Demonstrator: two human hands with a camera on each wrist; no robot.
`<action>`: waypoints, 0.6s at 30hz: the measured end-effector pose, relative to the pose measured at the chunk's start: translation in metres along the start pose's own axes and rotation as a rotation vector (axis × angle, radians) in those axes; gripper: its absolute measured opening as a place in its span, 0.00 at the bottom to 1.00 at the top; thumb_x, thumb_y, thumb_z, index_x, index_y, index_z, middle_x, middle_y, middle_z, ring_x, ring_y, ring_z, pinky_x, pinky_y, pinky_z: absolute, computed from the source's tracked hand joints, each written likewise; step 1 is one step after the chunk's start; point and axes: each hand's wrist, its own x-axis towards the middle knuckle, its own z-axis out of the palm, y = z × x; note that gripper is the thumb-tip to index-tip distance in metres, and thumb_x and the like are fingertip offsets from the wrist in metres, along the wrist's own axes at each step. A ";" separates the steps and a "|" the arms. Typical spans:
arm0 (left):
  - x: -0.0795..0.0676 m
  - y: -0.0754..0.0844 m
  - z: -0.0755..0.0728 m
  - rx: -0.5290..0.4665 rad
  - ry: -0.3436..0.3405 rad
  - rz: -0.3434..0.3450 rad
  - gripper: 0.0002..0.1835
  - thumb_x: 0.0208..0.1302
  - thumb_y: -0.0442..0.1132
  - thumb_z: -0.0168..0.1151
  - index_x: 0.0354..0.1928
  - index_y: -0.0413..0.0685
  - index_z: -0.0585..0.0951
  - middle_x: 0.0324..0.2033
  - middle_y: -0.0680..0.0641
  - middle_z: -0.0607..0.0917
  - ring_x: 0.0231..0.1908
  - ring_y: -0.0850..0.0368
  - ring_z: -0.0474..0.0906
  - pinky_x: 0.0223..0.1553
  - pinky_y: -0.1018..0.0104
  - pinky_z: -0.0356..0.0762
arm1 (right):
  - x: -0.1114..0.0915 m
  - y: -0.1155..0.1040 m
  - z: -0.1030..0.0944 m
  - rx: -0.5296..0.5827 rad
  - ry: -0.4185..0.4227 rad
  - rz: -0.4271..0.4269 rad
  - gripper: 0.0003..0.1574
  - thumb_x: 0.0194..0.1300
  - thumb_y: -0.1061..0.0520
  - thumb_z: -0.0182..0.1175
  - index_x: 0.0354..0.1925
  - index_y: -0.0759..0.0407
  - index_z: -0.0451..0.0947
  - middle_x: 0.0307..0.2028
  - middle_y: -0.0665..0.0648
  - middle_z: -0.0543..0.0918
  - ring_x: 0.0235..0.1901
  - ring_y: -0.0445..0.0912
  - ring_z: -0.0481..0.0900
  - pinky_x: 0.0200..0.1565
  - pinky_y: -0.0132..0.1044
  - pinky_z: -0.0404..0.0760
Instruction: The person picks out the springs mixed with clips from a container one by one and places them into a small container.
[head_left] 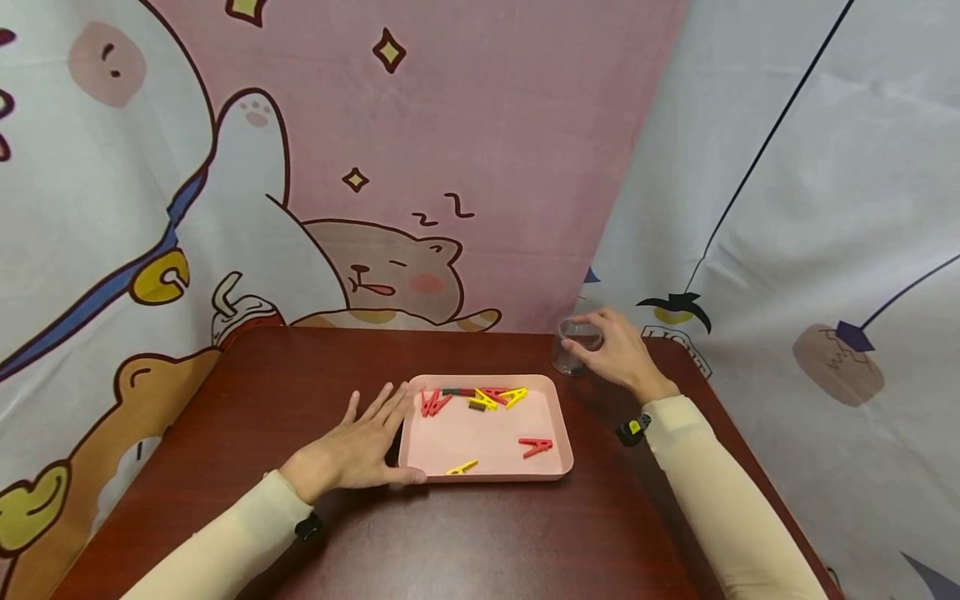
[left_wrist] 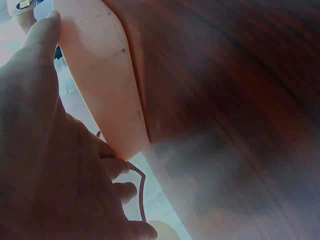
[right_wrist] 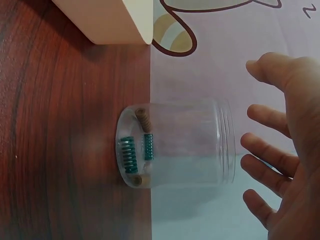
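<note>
My left hand rests at the left side of a pink tray, its fingers straight and spread, thumb at the near left corner. Red clips and yellow clips lie in the tray, with a small dark spring near its far side. Above a clear plastic jar at the back right, my right hand spreads its fingers; in the right wrist view they stand just off the lidless rim. Green springs and brown springs sit at the jar's bottom.
The dark wooden table meets a printed cloth at its back edge. The jar stands close to that edge, beyond the tray's far right corner. One yellow clip leans by the tray's near wall.
</note>
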 end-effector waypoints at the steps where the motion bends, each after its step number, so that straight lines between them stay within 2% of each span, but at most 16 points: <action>1: 0.000 0.000 0.000 -0.001 -0.002 -0.002 0.74 0.69 0.86 0.65 0.96 0.42 0.49 0.97 0.37 0.47 0.96 0.30 0.44 0.88 0.12 0.42 | 0.000 -0.001 0.001 0.001 0.000 -0.005 0.37 0.78 0.36 0.75 0.74 0.54 0.87 0.71 0.65 0.84 0.69 0.67 0.81 0.71 0.74 0.80; 8: -0.001 0.001 -0.001 0.000 -0.001 -0.007 0.74 0.69 0.86 0.65 0.97 0.42 0.48 0.97 0.37 0.46 0.96 0.30 0.45 0.87 0.12 0.42 | -0.001 -0.011 0.004 0.013 0.005 -0.066 0.34 0.75 0.39 0.79 0.72 0.52 0.89 0.69 0.62 0.86 0.72 0.66 0.82 0.73 0.74 0.78; 14: 0.000 0.001 -0.001 0.001 0.003 -0.006 0.75 0.68 0.87 0.65 0.97 0.42 0.48 0.97 0.37 0.47 0.96 0.30 0.45 0.88 0.12 0.42 | -0.003 -0.020 0.007 0.013 -0.025 -0.081 0.34 0.75 0.40 0.79 0.72 0.50 0.89 0.70 0.61 0.85 0.74 0.65 0.80 0.78 0.75 0.69; 18: 0.000 0.000 0.000 -0.003 0.003 -0.010 0.75 0.68 0.87 0.64 0.97 0.42 0.48 0.97 0.37 0.47 0.96 0.30 0.45 0.88 0.12 0.41 | -0.004 -0.027 0.007 0.010 -0.039 -0.096 0.32 0.75 0.40 0.78 0.71 0.46 0.89 0.71 0.60 0.86 0.75 0.64 0.80 0.78 0.74 0.70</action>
